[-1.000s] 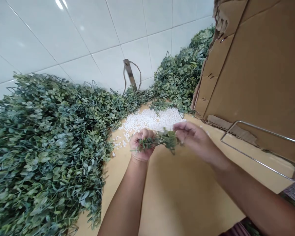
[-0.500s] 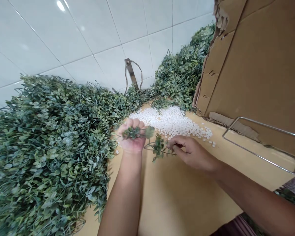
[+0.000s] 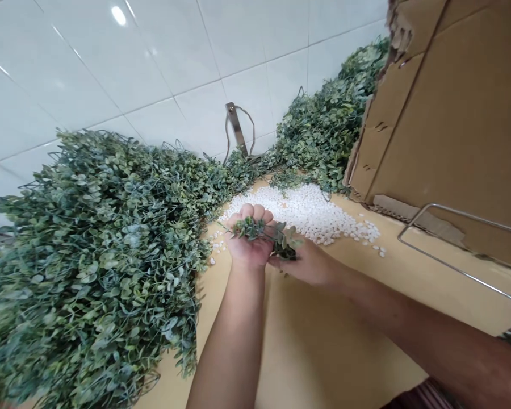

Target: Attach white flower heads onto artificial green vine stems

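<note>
My left hand (image 3: 249, 238) is a fist around a small sprig of artificial green leaves (image 3: 264, 232), held above the tan table (image 3: 315, 352). My right hand (image 3: 309, 262) is tucked against the left one, its fingers closed on the sprig's other end; most of those fingers are hidden behind the leaves. Just beyond both hands lies a heap of small white beads (image 3: 310, 211).
A big pile of artificial leafy vines (image 3: 93, 250) covers the table's left side, with more vines (image 3: 327, 130) at the back right. A torn cardboard box (image 3: 455, 102) stands on the right with a metal wire frame (image 3: 460, 244) before it. White tiled wall behind.
My right hand has moved left and closed in against my left hand, bunching the sprig together. The left hand has shifted slightly right with its end of the sprig.
</note>
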A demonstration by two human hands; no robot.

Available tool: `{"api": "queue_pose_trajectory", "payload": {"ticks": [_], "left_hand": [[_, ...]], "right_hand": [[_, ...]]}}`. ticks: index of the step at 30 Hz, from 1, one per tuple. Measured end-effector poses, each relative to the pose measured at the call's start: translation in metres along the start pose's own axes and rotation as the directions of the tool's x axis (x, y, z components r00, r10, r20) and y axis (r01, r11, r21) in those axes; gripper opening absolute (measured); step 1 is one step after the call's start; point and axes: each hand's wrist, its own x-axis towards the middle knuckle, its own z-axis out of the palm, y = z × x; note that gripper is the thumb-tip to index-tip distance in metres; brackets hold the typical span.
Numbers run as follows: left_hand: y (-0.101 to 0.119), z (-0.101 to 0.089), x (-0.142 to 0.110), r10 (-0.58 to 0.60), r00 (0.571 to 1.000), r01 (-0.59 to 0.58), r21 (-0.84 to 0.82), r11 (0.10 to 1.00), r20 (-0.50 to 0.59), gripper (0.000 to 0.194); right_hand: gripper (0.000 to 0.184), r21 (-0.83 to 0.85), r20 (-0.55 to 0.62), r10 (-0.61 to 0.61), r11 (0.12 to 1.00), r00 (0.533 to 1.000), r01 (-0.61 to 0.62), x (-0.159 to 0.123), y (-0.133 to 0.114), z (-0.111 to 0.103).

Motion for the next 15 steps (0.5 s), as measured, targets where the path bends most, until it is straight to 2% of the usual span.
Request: {"api": "queue_pose_trajectory", "payload": {"ticks": [2, 5, 8, 11, 13, 15], "left_hand": [[0.007, -0.005, 0.001, 0.066, 0.998, -0.066, -0.028, 0.997, -0.012, 0.040], [0.019, -0.015, 0.005, 0.158, 0.984, -0.160, -0.018, 0.987, -0.079, 0.041], [0.030, -0.023, 0.008, 0.214, 0.956, -0.215, 0.016, 0.976, -0.202, 0.041], [0.043, -0.032, 0.008, 0.266, 0.931, -0.277, -0.011, 0.961, -0.252, 0.039], [0.055, -0.037, 0.006, 0.310, 0.908, -0.328, -0.019, 0.944, -0.280, 0.039], [0.067, -0.040, 0.003, 0.336, 0.872, -0.366, -0.019, 0.930, -0.357, 0.038]], "right_hand": [[0.017, -0.041, 0.038, -0.041, 0.998, 0.998, 0.042, 0.000, 0.005, -0.003], [0.028, -0.056, 0.019, -0.111, 0.992, 0.994, 0.112, -0.006, 0.013, -0.011], [0.032, -0.058, -0.103, -0.116, 0.992, 0.988, 0.111, -0.014, 0.016, -0.015], [0.033, -0.088, -0.231, -0.085, 0.994, 0.969, 0.066, -0.021, 0.013, -0.012], [0.033, -0.122, -0.263, -0.111, 0.989, 0.958, 0.081, -0.024, 0.012, -0.008], [0.032, -0.156, -0.284, -0.148, 0.982, 0.947, 0.107, -0.025, 0.013, -0.006]]}}
